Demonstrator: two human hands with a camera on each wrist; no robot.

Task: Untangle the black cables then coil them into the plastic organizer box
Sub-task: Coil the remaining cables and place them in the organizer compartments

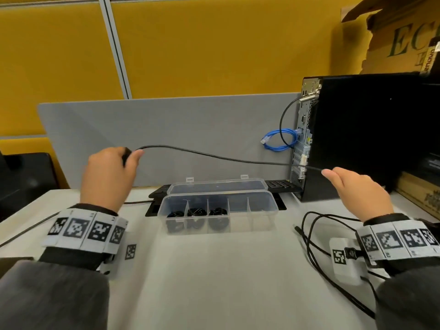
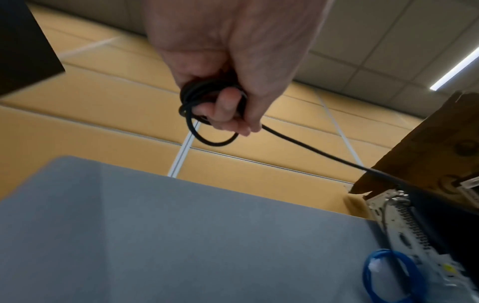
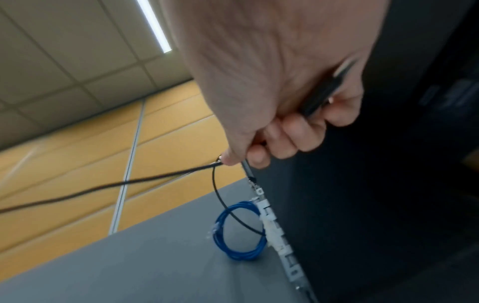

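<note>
A black cable (image 1: 214,156) stretches in the air between my two hands, above the clear plastic organizer box (image 1: 271,206). My left hand (image 1: 112,172) grips several small loops of that cable (image 2: 197,96) wound round its fingers. My right hand (image 1: 354,186) pinches the other end (image 3: 207,167) between thumb and forefinger and holds a dark plug (image 3: 324,90) under its curled fingers. The box stands open on the white table, with three coiled black cables (image 1: 197,213) in its left compartments. More loose black cable (image 1: 312,236) lies on the table by my right wrist.
A black computer tower (image 1: 357,134) stands at the right, with a blue network cable (image 1: 278,141) coiled at its back panel. A grey divider panel (image 1: 166,129) runs behind the box. A black keyboard (image 1: 278,184) lies behind the box. Cardboard boxes (image 1: 400,44) rise at the far right.
</note>
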